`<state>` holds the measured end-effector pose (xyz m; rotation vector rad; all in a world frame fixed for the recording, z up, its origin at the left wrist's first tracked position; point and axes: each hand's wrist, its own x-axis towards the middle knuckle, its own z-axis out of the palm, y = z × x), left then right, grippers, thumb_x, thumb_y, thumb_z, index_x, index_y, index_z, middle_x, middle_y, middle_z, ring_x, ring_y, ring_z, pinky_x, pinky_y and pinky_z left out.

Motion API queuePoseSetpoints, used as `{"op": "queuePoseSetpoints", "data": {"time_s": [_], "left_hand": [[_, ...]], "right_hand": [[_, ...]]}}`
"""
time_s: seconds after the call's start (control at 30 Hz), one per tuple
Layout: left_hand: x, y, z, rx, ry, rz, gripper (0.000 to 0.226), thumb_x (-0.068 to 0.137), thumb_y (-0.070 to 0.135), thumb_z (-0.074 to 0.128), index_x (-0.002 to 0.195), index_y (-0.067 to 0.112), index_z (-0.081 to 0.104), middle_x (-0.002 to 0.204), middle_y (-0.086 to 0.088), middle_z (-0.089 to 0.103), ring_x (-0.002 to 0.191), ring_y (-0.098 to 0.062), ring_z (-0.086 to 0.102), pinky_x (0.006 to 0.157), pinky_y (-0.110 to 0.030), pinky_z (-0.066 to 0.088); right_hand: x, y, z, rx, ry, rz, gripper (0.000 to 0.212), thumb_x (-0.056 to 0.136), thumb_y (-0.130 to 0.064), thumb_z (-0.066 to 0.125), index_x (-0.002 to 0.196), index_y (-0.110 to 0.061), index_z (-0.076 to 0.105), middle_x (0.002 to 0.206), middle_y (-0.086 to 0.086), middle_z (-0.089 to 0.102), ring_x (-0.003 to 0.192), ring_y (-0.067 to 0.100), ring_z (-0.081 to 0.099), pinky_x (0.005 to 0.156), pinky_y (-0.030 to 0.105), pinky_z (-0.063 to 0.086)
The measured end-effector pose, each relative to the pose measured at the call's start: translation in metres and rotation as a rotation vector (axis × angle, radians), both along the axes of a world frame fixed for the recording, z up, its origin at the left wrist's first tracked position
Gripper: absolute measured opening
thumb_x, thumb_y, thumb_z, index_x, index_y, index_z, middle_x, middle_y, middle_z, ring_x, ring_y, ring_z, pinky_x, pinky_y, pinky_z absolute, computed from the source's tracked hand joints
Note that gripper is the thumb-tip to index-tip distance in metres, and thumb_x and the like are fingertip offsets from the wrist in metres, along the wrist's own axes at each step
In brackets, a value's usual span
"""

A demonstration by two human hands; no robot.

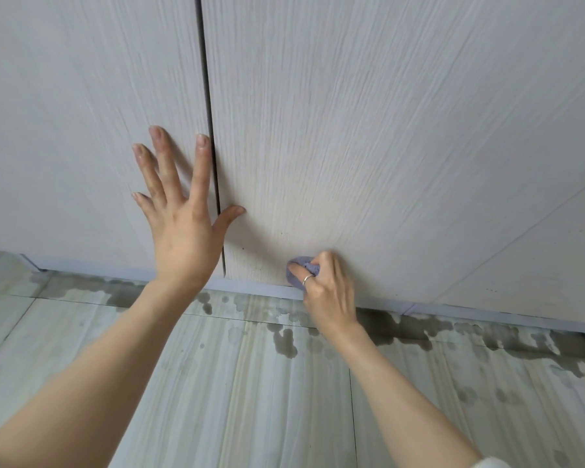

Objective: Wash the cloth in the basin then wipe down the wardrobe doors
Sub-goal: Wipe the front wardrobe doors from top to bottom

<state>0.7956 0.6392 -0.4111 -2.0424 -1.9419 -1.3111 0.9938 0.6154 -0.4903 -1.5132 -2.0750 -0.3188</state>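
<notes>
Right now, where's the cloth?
In the head view, the cloth is bunched in the right hand, pressed low on the right wardrobe door, just above the floor.

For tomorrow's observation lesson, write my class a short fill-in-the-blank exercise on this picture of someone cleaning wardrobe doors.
1. The right hand presses a bunched purple ____ against the wardrobe door, near its bottom edge.
2. The left hand lies flat with its fingers ____ across the dark gap between the two doors.
3. The floor below the doors shows dark ____ patches.
4. A thin ____ sits on one finger of the right hand.

Missing words: cloth; spread; wet; ring
</notes>
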Motion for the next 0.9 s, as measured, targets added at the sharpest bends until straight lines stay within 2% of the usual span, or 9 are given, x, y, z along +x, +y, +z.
{"op": "queuePoseSetpoints", "data": {"time_s": [0.07, 0.13, 0.2, 0.3, 0.4, 0.5, 0.57, 0.73, 0.9], "left_hand": [[-0.004, 0.001, -0.002, 0.009, 0.036, 0.008, 0.092, 0.084, 0.031, 0.067, 0.149, 0.030, 0.003, 0.155, -0.026, -0.006, 0.141, -0.046, -0.010, 0.100, -0.076, 0.016], [-0.009, 0.001, -0.004, 0.019, 0.080, 0.014, 0.092, 0.083, 0.032, 0.068, 0.149, 0.030, 0.003, 0.155, -0.027, -0.003, 0.141, -0.047, -0.007, 0.101, -0.075, 0.017], [-0.012, 0.001, -0.005, 0.034, 0.117, 0.020, 0.093, 0.081, 0.032, 0.070, 0.149, 0.029, 0.005, 0.154, -0.027, 0.000, 0.141, -0.048, -0.004, 0.101, -0.075, 0.017], [-0.014, 0.002, -0.007, 0.054, 0.144, 0.026, 0.094, 0.080, 0.033, 0.071, 0.149, 0.028, 0.008, 0.154, -0.026, 0.001, 0.141, -0.048, -0.003, 0.100, -0.075, 0.017], [-0.018, 0.004, -0.010, 0.074, 0.183, 0.041, 0.098, 0.077, 0.033, 0.074, 0.150, 0.028, 0.008, 0.154, -0.021, 0.000, 0.141, -0.047, 0.000, 0.099, -0.075, 0.019], [-0.022, 0.004, -0.012, 0.094, 0.221, 0.054, 0.100, 0.075, 0.033, 0.076, 0.150, 0.028, 0.010, 0.153, -0.016, -0.001, 0.141, -0.044, 0.002, 0.099, -0.074, 0.020], [-0.024, 0.004, -0.013, 0.102, 0.233, 0.057, 0.101, 0.073, 0.030, 0.078, 0.150, 0.027, 0.013, 0.153, -0.016, 0.000, 0.141, -0.043, 0.001, 0.100, -0.074, 0.020], [-0.035, 0.000, -0.018, 0.083, 0.257, 0.035, 0.103, 0.071, 0.019, 0.080, 0.150, 0.025, 0.016, 0.155, -0.020, 0.005, 0.141, -0.044, 0.000, 0.105, -0.069, 0.018], [-0.041, -0.005, -0.017, 0.041, 0.263, 0.001, 0.107, 0.070, 0.011, 0.081, 0.150, 0.028, 0.013, 0.157, -0.015, 0.003, 0.143, -0.041, -0.002, 0.109, -0.064, 0.015]], "right_hand": [[0.005, -0.002, -0.004, -0.016, -0.009, -0.011, 0.047, 0.046, -0.002, 0.084, 0.087, -0.023, 0.074, 0.076, 0.005, 0.056, 0.060, 0.022, 0.056, 0.050, 0.024, 0.045], [0.004, 0.000, 0.008, 0.051, 0.056, -0.001, 0.038, 0.058, -0.003, 0.078, 0.092, -0.020, 0.074, 0.086, 0.003, 0.055, 0.069, 0.020, 0.056, 0.055, 0.025, 0.045], [-0.003, 0.005, 0.031, 0.170, 0.205, 0.013, 0.022, 0.079, -0.014, 0.059, 0.094, -0.016, 0.074, 0.097, -0.006, 0.044, 0.080, 0.013, 0.047, 0.057, 0.026, 0.043], [-0.026, 0.019, 0.063, 0.421, 0.293, 0.065, 0.030, 0.086, -0.012, 0.047, 0.096, -0.011, 0.075, 0.099, -0.002, 0.038, 0.082, 0.019, 0.044, 0.055, 0.028, 0.039], [-0.044, 0.028, 0.063, 0.508, 0.256, 0.092, 0.030, 0.095, -0.009, 0.043, 0.100, -0.013, 0.072, 0.097, 0.001, 0.040, 0.078, 0.022, 0.044, 0.055, 0.030, 0.035], [-0.045, 0.027, 0.025, 0.424, 0.029, 0.214, 0.022, 0.081, 0.002, 0.063, 0.096, -0.013, 0.067, 0.084, 0.006, 0.049, 0.071, 0.023, 0.044, 0.057, 0.030, 0.032], [-0.044, 0.022, 0.006, 0.349, -0.100, 0.220, 0.025, 0.073, 0.006, 0.062, 0.088, -0.012, 0.070, 0.079, 0.006, 0.048, 0.066, 0.024, 0.047, 0.053, 0.031, 0.036], [-0.049, 0.013, 0.034, 0.190, 0.177, 0.121, 0.035, 0.077, 0.000, 0.058, 0.106, -0.016, 0.069, 0.101, -0.001, 0.037, 0.085, 0.018, 0.044, 0.059, 0.026, 0.041], [-0.073, 0.021, 0.107, 0.515, 0.381, 0.153, 0.051, 0.070, 0.012, 0.058, 0.113, -0.014, 0.052, 0.106, 0.004, 0.036, 0.089, 0.022, 0.046, 0.072, 0.026, 0.041]]}}
